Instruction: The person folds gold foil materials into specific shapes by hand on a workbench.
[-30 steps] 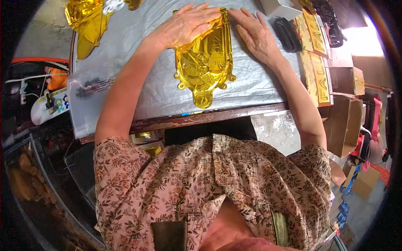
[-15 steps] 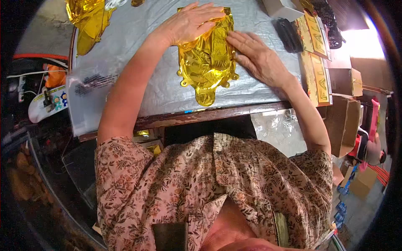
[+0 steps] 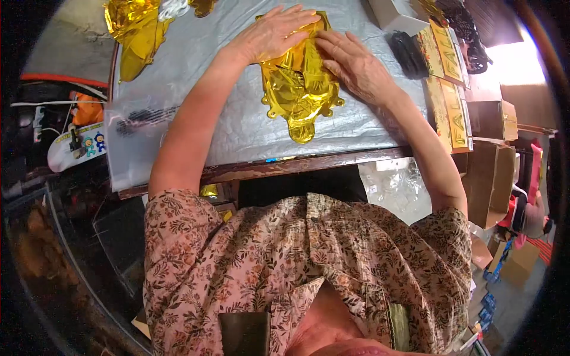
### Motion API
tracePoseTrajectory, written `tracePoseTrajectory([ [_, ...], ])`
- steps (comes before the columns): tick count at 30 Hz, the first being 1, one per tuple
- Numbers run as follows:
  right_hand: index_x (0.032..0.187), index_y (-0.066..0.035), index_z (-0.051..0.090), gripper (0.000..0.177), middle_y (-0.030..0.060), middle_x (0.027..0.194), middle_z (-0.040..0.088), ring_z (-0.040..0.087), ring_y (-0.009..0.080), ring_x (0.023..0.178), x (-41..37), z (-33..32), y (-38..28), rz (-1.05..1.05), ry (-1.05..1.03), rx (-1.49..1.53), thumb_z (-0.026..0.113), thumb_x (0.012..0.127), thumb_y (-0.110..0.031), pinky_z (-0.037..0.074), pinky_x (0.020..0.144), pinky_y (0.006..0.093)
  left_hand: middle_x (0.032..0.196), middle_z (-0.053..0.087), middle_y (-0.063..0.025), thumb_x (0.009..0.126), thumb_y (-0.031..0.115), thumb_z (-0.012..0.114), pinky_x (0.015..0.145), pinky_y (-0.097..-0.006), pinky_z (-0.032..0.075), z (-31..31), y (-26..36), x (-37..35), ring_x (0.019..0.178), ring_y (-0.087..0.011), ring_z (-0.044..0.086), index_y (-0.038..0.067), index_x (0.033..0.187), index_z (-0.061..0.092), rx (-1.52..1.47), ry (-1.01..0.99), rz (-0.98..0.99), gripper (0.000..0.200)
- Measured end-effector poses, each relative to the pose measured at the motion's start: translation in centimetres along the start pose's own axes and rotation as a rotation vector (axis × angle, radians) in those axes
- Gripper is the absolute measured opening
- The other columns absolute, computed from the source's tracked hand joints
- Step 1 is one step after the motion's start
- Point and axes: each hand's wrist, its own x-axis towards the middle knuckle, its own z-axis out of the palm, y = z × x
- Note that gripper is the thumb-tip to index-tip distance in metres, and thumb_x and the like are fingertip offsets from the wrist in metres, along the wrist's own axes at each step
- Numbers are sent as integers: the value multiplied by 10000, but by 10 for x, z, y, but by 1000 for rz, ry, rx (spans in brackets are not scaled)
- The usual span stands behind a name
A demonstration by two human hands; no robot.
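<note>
Left hand (image 3: pixel 270 37), right hand (image 3: pixel 353 65) flat on foil balloon (image 3: pixel 300 98) on counter (image 3: pixel 237 124), fingers straight, gripping nothing. Top looks pressed; lower end not yet flattened.

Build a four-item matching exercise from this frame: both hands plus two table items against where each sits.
Things:
1. left hand
2. right hand
3. crumpled gold foil
4. yellow lettered cards

Places:
A. along the right edge of the table
B. flat on the far end of the gold foil balloon
C. far left corner of the table
D. pressing on the balloon's right side

Pairs: 1-B, 2-D, 3-C, 4-A
</note>
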Motion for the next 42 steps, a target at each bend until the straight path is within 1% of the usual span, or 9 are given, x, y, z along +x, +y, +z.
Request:
tracePoseTrajectory([
  [4,1469,-28,496,474,143,1521,507,467,314,1423,-5,6,-1,-3,-74,-11,567,1043,-225,299,1242,478,1496,572,-108,1056,270,552,1169,-439,385,-18,6,-4,1411,-319,500,122,1429,600,-122,97,-40,405],
  [6,1461,-20,502,473,146,1513,512,465,313,1424,-5,7,0,5,-59,-2,571,1041,-226,302,1240,478,1343,674,-123,1024,201,607,1060,-402,486,-34,10,-22,1262,-330,618,76,1307,681,-151,191,-197,318],
  [9,1448,-28,520,455,152,1504,519,474,318,1417,-4,8,2,5,-27,24,576,1039,-220,307,1237,481,1218,725,-124,989,119,639,992,-394,534,-47,15,-45,1154,-331,669,45,1206,722,-46,183,-56,243],
  [12,1430,-55,547,416,152,1475,550,508,334,1383,-5,0,-1,-22,6,82,578,1036,-185,327,1221,486,1224,724,-124,969,78,649,1006,-402,528,-46,18,-60,1172,-329,662,43,1205,716,-47,78,-66,247],
  [22,1352,-24,608,337,128,1432,594,565,345,1317,-14,-6,3,-89,-64,171,568,1028,-111,454,1128,434,1287,706,-121,962,77,654,1033,-402,527,-50,24,-68,1222,-325,649,40,1242,704,-57,88,-19,286],
  [27,1341,-52,619,327,133,1401,611,603,363,1265,-17,2,6,-78,4,236,576,1018,-71,545,1026,423,1380,663,-117,900,-4,649,1110,-393,489,-80,51,-95,1299,-309,614,43,1334,659,-55,-112,-29,437],
  [30,1348,-59,613,344,132,1390,621,614,366,1254,-18,4,8,-63,21,254,579,1006,-47,550,1025,420,1410,646,-102,881,-26,629,1142,-397,462,-80,58,-99,1336,-308,584,60,1365,644,-34,-164,22,492],
  [40,1342,-77,618,371,129,1364,645,638,367,1225,-19,8,8,-83,57,201,575,983,8,566,1003,417,1357,666,-117,799,-20,633,1129,-414,470,-48,79,-69,1287,-295,608,91,1352,650,115,-43,161,565],
  [42,1368,-92,600,390,136,1355,652,652,376,1201,-17,7,8,-102,80,197,577,986,-17,569,998,426,1349,677,-104,831,36,704,1117,-429,473,-42,87,-72,1267,-305,624,88,1366,646,-105,-21,16,541],
])
